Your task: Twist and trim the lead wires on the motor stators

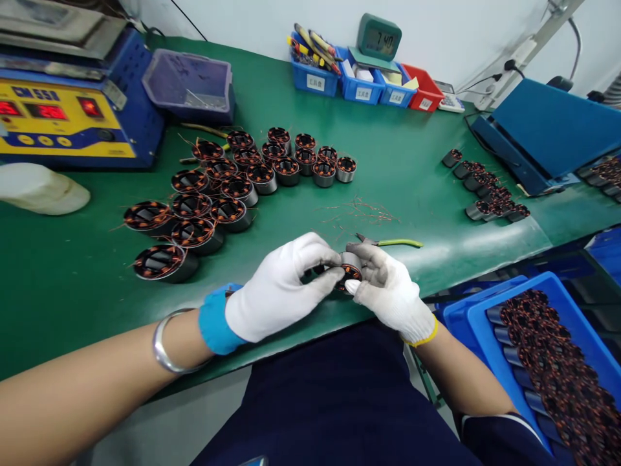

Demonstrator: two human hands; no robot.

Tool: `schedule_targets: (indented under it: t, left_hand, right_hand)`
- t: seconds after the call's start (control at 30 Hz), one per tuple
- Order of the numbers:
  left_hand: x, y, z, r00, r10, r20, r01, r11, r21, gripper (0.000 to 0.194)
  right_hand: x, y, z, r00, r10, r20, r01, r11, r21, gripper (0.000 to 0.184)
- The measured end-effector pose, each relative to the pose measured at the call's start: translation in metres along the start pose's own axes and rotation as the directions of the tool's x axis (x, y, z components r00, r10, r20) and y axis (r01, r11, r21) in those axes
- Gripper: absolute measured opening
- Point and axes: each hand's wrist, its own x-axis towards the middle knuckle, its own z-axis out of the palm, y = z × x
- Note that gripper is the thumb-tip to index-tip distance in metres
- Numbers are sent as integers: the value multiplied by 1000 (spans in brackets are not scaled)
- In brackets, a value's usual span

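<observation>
Both hands wear white work gloves and meet over the front edge of the green table. Between them is a motor stator (350, 270), a short metal ring with copper windings inside. My left hand (291, 278) pinches it from the left, its fingers covering part of the ring. My right hand (388, 281) is closed around its right side. Just beyond the hands lie green-handled pliers (398, 243), touching neither hand. Loose copper wire offcuts (361, 210) are scattered on the table behind them.
Several stators (233, 188) stand in rows at left; more (490, 191) sit at right. A blue tray (548, 285) of stators is at lower right. Along the back are tool bins (315, 79) and a clock (379, 37). A yellow-blue device (72, 116) and purple bin (189, 84) stand at left.
</observation>
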Motion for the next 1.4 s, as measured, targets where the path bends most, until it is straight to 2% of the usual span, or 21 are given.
schedule_targets:
  t: [0.07,0.13,0.2,0.3,0.37,0.43,0.53,0.6,0.67,0.73,0.8,0.87,0.9,0.93,1.0,1.07,1.13,1.2,1.3,1.33,1.4]
  left_hand:
    - [0,-3,-3,992,-125,-3,125,992,-15,5]
    - [1,-7,-8,954,-288,77,289,957,-1,8]
    - [3,-10,-10,915,-360,180,376,924,-66,11]
    - [3,-8,-8,929,-291,227,342,909,-238,49]
    - [1,-2,-3,953,-214,215,245,961,-130,59]
    - [-3,5,1,965,-178,194,163,982,94,43]
    - [-5,11,2,948,-250,197,189,941,282,24]
    - [-4,11,0,910,-321,261,270,939,214,30]
    - [1,10,-6,861,-366,354,383,924,24,32]
    - [7,7,-15,821,-398,409,495,854,-163,30]
    - [12,4,-25,848,-435,302,524,773,-357,31]
    - [15,-1,-31,883,-462,82,430,726,-537,31]
    - [15,-2,-31,888,-459,2,383,738,-556,29]
    - [15,-4,-29,900,-436,-19,365,775,-516,26]
    - [12,-4,-20,916,-385,116,401,859,-317,20]
    - [8,-1,-10,885,-380,269,438,877,-200,22]
    - [5,3,-5,872,-378,311,453,863,-223,24]
    - [4,6,-7,904,-379,200,426,842,-329,23]
    - [3,4,-15,919,-382,-100,310,855,-417,13]
    - [2,2,-15,920,-362,-151,288,884,-367,9]
    - [0,-2,-11,961,-255,-107,238,960,-149,22]
  right_hand:
    - [-1,0,-3,1000,12,9,-12,999,41,61]
    - [-3,-1,-7,1000,15,8,-15,996,84,60]
    - [-4,-1,-10,1000,10,10,-11,994,105,59]
    - [-6,1,-10,1000,-23,9,22,995,96,60]
    - [-6,4,-8,999,-40,-1,40,997,60,60]
    - [-7,7,-6,999,-41,-5,42,999,19,61]
    - [-6,10,-6,998,-55,-8,55,998,10,60]
    - [-5,10,-6,997,-72,-11,72,997,30,59]
    - [-5,8,-5,998,-62,-5,62,996,62,58]
    - [-6,5,-4,999,-32,0,32,995,97,57]
    - [-7,1,-3,1000,-9,-9,10,992,124,57]
    - [-7,-1,-1,999,0,-42,6,990,143,58]
    - [-7,-1,0,998,3,-63,7,988,153,58]
    - [-6,0,1,997,6,-82,8,986,165,58]
    - [-3,2,4,994,9,-107,12,981,195,59]
    - [-1,5,7,993,27,-117,3,970,243,59]
    - [1,8,9,991,62,-121,-22,953,304,59]
    - [1,9,9,988,92,-120,-44,933,358,60]
    - [0,9,7,987,101,-122,-46,920,388,62]
    - [0,10,8,988,100,-121,-46,920,390,62]
    - [0,10,9,988,98,-116,-44,917,396,61]
